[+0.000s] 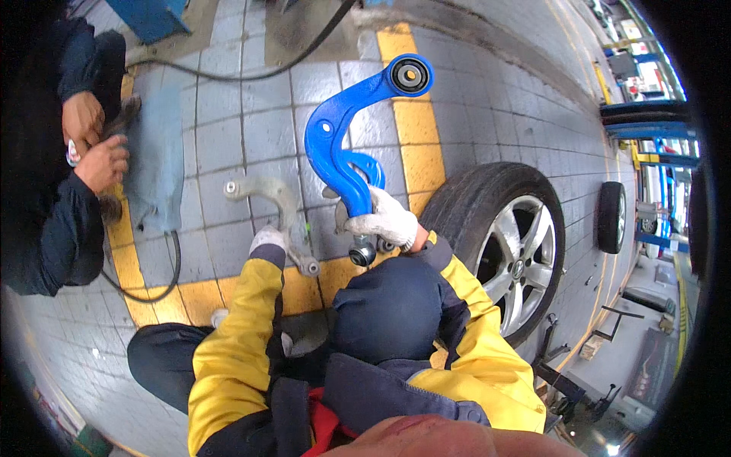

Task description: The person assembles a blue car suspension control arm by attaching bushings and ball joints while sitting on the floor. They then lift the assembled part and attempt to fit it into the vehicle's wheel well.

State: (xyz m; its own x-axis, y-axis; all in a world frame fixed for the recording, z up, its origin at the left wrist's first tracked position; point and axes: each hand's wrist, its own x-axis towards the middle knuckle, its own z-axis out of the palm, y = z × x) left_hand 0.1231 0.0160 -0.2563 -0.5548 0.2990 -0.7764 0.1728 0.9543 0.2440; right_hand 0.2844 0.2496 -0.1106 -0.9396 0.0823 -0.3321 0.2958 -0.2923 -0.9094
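My right hand (391,220), in a whitish work glove, grips a blue curved suspension control arm (325,128) near its lower end. A black-and-metal bushing (409,75) sits in its far end, and a ball joint (362,251) hangs below my fingers. Behind it shows part of a second blue curved piece (371,165), mostly hidden by the first arm and my glove. My left hand (268,235), also gloved, holds a worn grey metal control arm (280,197) by its middle, with the fingers partly hidden. A bushing (309,267) shows at its near end.
A tyre on a silver alloy wheel (522,268) stands close on my right. At left a co-worker's hands (94,143) are near a blue-grey mat (154,154). A black hose (228,77) crosses the tiled floor. Another wheel (611,217) and blue lift posts (651,120) stand farther right.
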